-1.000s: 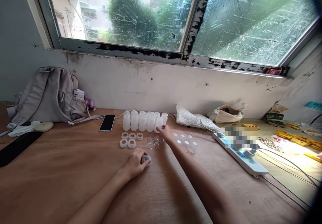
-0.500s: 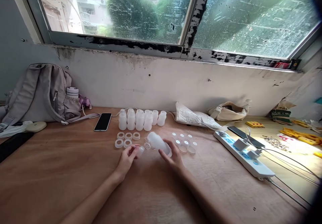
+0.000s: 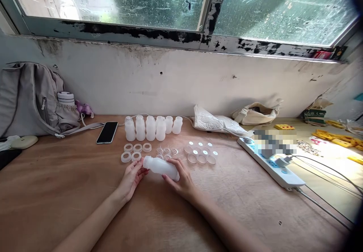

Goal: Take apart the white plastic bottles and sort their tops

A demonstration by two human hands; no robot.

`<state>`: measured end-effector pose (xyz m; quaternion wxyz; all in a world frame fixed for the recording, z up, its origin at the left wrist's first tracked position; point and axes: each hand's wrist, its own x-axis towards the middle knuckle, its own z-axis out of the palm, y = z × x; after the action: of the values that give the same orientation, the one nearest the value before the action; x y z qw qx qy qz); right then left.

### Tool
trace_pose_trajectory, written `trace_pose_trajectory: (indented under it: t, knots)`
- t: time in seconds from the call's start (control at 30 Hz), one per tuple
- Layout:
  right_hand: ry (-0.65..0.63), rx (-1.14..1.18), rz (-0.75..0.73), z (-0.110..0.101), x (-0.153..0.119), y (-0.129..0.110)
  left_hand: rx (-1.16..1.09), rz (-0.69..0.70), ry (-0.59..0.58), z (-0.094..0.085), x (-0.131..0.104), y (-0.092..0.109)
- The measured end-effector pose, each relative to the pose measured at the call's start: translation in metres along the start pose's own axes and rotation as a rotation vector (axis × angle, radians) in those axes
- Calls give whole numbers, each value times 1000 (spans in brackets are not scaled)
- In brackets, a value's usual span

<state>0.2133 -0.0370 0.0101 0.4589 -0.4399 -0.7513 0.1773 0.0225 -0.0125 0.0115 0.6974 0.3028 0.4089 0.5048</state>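
My right hand (image 3: 183, 180) grips the base of a frosted white bottle (image 3: 160, 167), which lies tilted on its side with its neck toward the left. At that neck, my left hand (image 3: 132, 178) has its fingers pinched together; the small piece it may hold is hidden. Behind my hands are white rings (image 3: 128, 147), small clear ring-shaped parts (image 3: 174, 151) and clear round caps (image 3: 211, 159) with white dots. Several more frosted bottles (image 3: 140, 129) stand upright in a group farther back.
A phone (image 3: 107, 133) and a grey backpack (image 3: 25, 97) are at the left. A white package (image 3: 210, 119) and beige bag (image 3: 256, 114) lie along the wall. A power strip (image 3: 269, 163) with cables is at the right.
The bottle in my right hand has swung nearly level and moved left, its neck now at my left fingers. The small clear piece in my left hand no longer shows. The camera view has shifted.
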Motion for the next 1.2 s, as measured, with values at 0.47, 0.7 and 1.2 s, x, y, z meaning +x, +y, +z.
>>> trace_pose_trajectory:
  t: [0.47, 0.7, 1.2]
  knots:
    - [-21, 108, 94, -6, 4, 1, 164, 102, -52, 0, -5, 6]
    - [-85, 485, 456, -3, 4, 2, 200, 205, -109, 4, -10, 11]
    - [-119, 557, 554, -1, 6, -3, 215, 153, -41, 9, -13, 12]
